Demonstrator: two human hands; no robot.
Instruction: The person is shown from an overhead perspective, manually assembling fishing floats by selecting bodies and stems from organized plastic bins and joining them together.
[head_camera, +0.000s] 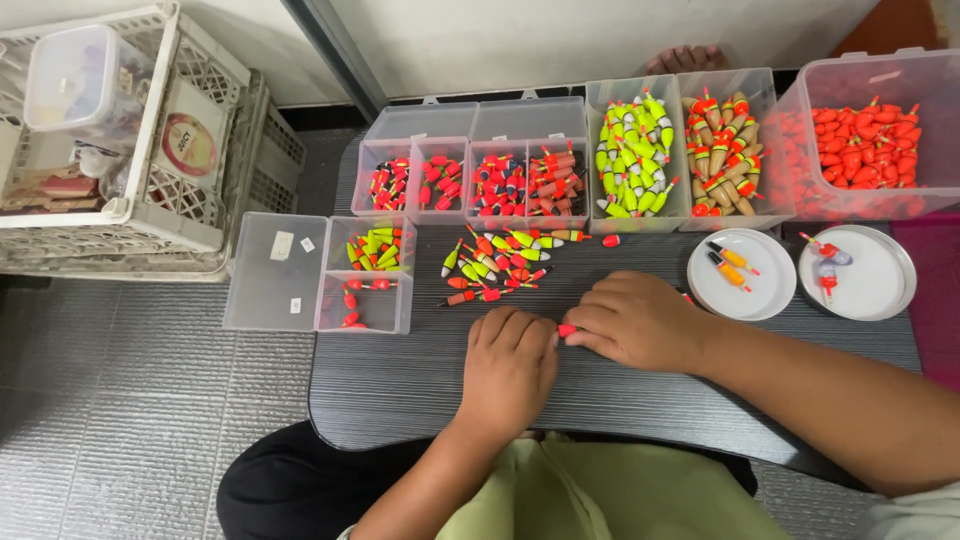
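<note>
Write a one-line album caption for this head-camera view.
Both hands, left and right, pinch a small red float on a dark table beside sorted trays.

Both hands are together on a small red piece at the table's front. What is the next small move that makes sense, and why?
Probably lift the red piece, pinched between the left hand and right hand, toward the loose pile of floats just beyond them. The hands rest on the dark table with only this one piece between them, and the sorted boxes lie farther back.
</note>
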